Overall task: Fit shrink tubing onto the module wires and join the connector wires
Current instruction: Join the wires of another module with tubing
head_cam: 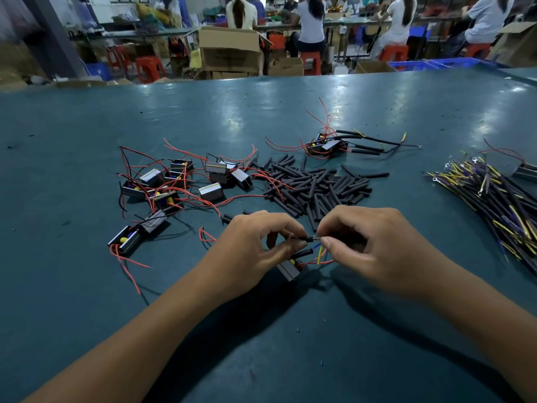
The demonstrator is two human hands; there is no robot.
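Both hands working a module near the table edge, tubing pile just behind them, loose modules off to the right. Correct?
Not quite: the head view shows the loose modules off to the left, not the right. What lies to the right is the bundle of connector wires. The rest holds: left hand and right hand work a module, with the tubing pile just behind them.

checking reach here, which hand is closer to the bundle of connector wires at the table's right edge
Right. The right hand sits just left of the connector wire bundle; the left hand lies farther left, beyond the right hand.
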